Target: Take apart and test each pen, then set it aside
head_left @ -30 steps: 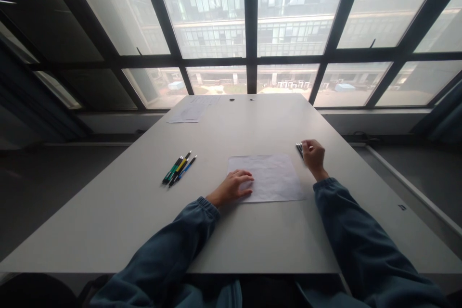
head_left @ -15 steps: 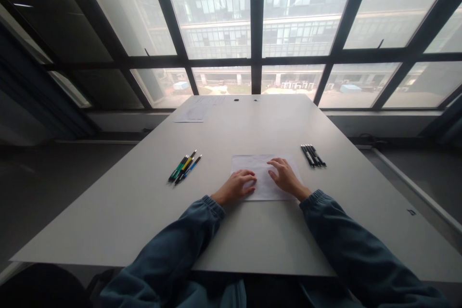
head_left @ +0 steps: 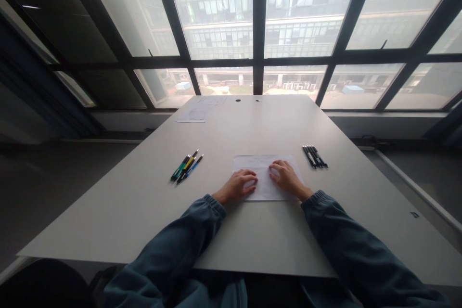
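A white sheet of paper [head_left: 264, 191] lies on the table in front of me. On its left part rests my left hand [head_left: 238, 186], fingers curved and a little apart, holding nothing. My right hand [head_left: 287, 179] lies on the right part of the sheet, its fingers bent with a gap between thumb and index finger, and nothing in it. To the left is a loose group of green, yellow and blue pens [head_left: 186, 167]. Several black pens [head_left: 314, 157] lie side by side to the right of the sheet.
The white table [head_left: 137, 211] reaches toward the windows. More papers [head_left: 197, 111] lie at its far left. Two small round dark spots [head_left: 237, 100] are near the far edge. A small dark mark [head_left: 414, 214] is at the right edge.
The fingers of my right hand have drawn in slightly and lowered on the sheet. My left hand stays almost the same. The view has shifted slightly.
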Demonstrator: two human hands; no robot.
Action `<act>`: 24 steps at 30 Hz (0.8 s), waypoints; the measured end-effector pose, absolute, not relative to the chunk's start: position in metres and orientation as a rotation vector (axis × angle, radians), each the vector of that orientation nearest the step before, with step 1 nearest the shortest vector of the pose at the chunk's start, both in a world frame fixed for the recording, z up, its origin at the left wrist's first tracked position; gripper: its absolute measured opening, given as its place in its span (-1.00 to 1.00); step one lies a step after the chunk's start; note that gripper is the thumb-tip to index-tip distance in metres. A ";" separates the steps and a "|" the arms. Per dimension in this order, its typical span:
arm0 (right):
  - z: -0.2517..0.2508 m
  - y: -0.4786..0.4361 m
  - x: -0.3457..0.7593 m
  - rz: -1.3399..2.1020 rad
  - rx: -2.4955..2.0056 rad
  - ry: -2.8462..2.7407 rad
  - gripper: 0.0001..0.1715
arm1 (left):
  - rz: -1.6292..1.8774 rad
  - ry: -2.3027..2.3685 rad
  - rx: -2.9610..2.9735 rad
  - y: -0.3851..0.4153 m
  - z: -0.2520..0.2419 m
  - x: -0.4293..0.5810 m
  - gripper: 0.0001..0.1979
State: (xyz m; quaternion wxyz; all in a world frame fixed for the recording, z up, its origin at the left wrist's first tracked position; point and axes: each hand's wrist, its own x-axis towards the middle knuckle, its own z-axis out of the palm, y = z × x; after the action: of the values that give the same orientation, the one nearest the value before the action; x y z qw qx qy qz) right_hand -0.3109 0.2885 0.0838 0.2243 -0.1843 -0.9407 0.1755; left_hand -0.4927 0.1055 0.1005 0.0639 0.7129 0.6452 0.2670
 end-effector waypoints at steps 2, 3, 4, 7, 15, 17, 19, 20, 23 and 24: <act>0.082 0.289 -0.311 0.482 -0.505 -2.596 -0.69 | 0.870 1.935 2.129 0.105 0.103 -0.492 -0.77; 0.080 0.290 -0.311 0.481 -0.504 -2.597 -0.69 | 0.910 1.932 2.112 0.105 0.104 -0.492 -0.78; 0.079 0.290 -0.312 0.481 -0.502 -2.598 -0.69 | 0.953 1.938 2.089 0.104 0.106 -0.493 -0.79; 0.074 0.293 -0.310 0.481 -0.490 -2.601 -0.69 | 1.061 2.031 2.004 0.103 0.111 -0.500 -0.80; 0.085 0.296 -0.280 0.488 -0.469 -2.599 -0.69 | 0.953 2.758 1.575 0.088 0.121 -0.563 -0.80; 0.082 0.297 -0.275 0.490 -0.472 -2.602 -0.69 | 0.883 2.886 1.479 0.080 0.116 -0.583 -0.78; 0.076 0.298 -0.274 0.491 -0.478 -2.604 -0.69 | 0.842 2.986 1.391 0.072 0.110 -0.600 -0.77; 0.072 0.299 -0.275 0.491 -0.480 -2.603 -0.69 | 0.830 3.023 1.349 0.069 0.106 -0.607 -0.76; 0.064 0.301 -0.276 0.494 -0.473 -2.603 -0.69 | 0.806 3.058 1.229 0.063 0.099 -0.619 -0.74; 0.062 0.301 -0.277 0.495 -0.472 -2.604 -0.69 | 0.825 3.021 1.198 0.063 0.097 -0.620 -0.73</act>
State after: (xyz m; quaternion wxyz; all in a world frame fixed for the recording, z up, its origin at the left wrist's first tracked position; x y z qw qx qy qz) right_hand -0.2766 0.3011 0.0623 0.2229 -0.1708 -0.9429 0.1792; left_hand -0.6202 0.0625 0.0971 -0.1056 0.3551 0.8960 0.2448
